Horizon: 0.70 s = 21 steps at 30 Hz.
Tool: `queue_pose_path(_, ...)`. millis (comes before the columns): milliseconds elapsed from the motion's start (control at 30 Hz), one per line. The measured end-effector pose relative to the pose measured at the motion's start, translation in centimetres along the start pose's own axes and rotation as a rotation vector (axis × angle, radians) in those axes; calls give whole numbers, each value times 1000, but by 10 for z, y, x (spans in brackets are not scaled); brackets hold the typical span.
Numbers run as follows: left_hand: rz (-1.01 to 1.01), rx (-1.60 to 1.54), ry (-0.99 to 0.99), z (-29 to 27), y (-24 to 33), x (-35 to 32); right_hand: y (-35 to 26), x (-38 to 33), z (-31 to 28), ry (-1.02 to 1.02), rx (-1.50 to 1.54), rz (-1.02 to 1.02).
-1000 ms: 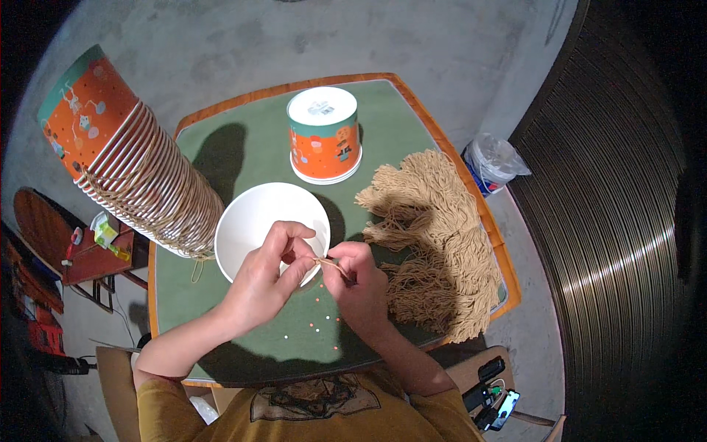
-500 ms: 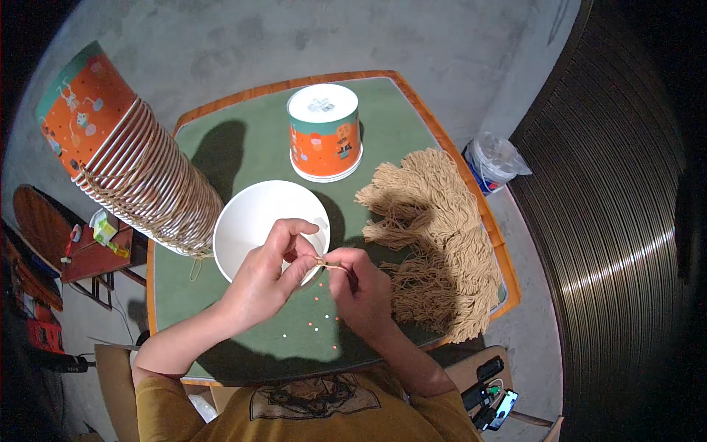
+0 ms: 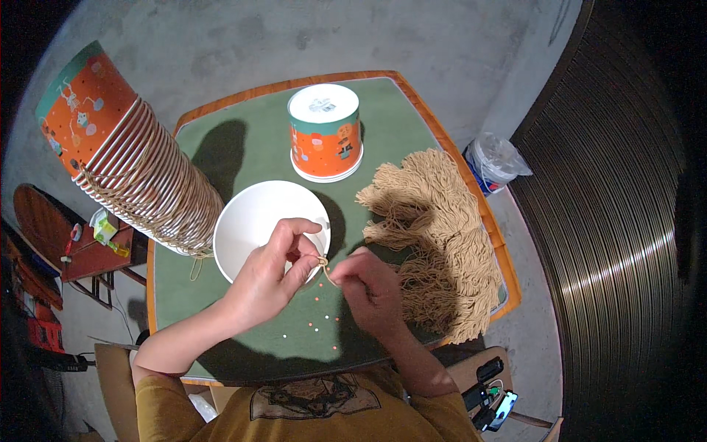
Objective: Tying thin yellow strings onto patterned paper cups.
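Between thumb and forefinger, my left hand (image 3: 269, 276) pinches a short tan cord (image 3: 324, 263), which is bent into a small loop or knot at the fingertips. My right hand (image 3: 370, 291) is closed just to the right, its fingertips on the cord's lower end. Both hands are over the near right rim of a white-lined paper bucket (image 3: 247, 214), whose open top faces up. A large bundle of tan cords (image 3: 460, 243) lies right of my right hand. Small white and orange dots (image 3: 317, 329) are scattered on the green tabletop (image 3: 258, 346) below my hands.
A tall leaning stack of orange paper buckets (image 3: 96, 110), draped with tan cords, rises at the left. Upturned orange buckets (image 3: 324, 144) stand at the far middle. A white pail (image 3: 493, 166) sits beyond the right edge; a phone (image 3: 503, 409) lies at lower right.
My right hand has moved slightly right and down, away from my left fingertips. The cord now hangs in a curved loop between them. My left hand stays in place.
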<state>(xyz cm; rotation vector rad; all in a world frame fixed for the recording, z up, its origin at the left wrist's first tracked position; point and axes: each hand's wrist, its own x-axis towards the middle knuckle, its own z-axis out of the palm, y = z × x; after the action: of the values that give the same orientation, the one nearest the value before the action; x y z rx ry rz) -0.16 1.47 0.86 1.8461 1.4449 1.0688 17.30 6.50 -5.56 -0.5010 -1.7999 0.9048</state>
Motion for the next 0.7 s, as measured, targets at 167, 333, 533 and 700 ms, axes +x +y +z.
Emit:
queue_pose_path(167, 7, -3, -2, 0, -1, 0, -11, 2, 5, 36, -60, 90)
queue_pose_path(333, 1, -9, -7, 0, 0, -1, -11, 1, 6, 65, -83, 114)
queue_pose_path(533, 22, 8, -5, 0, 0, 0, -8, -3, 6, 51, -98, 9)
queue_pose_path(700, 4, 5, -3, 0, 1, 0, -7, -3, 8, 51, -185, 60)
